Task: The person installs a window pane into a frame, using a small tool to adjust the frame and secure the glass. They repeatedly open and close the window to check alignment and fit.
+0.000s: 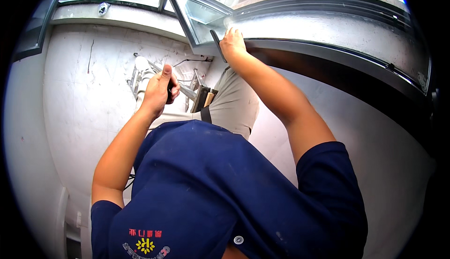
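My left hand (160,90) is closed around a small black thing (169,91), thumb raised along it. Mostly hidden by the palm, its kind cannot be made out. Farther right, my right hand (232,44) reaches to the lower edge of a tilted-out, dark-framed window sash (187,22). Its fingers are bent together over that edge, with the tips partly hidden. Just left of this hand, a long dark window handle (217,45) stands out from the frame.
Below me, a metal stepladder (187,92) stands by my legs. A dark pouch (201,98) with a wooden-handled tool hangs at my belt. Black cable (193,60) crosses the marked pale floor. A dark window track (323,6) runs along the right; another sash (35,29) hangs open left.
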`<state>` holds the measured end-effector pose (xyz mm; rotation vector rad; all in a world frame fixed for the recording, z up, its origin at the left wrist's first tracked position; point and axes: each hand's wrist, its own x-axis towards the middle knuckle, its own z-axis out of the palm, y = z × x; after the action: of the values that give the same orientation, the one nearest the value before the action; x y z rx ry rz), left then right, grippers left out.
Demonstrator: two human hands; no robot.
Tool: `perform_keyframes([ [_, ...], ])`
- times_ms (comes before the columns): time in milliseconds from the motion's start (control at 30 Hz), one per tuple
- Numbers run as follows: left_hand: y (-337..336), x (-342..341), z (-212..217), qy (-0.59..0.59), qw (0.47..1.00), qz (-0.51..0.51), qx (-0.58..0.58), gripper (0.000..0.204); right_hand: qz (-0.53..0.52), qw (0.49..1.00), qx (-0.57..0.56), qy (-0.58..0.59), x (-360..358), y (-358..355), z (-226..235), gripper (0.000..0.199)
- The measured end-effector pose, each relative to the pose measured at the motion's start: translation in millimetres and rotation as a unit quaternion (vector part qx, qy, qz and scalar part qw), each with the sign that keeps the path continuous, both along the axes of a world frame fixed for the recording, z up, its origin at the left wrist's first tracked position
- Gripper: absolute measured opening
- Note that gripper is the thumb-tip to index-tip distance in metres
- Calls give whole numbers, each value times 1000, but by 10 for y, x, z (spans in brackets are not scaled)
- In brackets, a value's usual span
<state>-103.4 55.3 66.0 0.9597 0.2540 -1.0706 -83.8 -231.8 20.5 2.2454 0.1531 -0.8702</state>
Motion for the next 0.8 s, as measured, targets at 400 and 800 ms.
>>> perform_keyframes([
  [400,-80,-23,80,-3,1000,-5,0,56,-31,999,13,-16,-14,-133,-105,28],
  [800,-208,-11,75,-11,1000,-15,7,57,-34,999,-7,-39,-78,-157,-96,30],
])
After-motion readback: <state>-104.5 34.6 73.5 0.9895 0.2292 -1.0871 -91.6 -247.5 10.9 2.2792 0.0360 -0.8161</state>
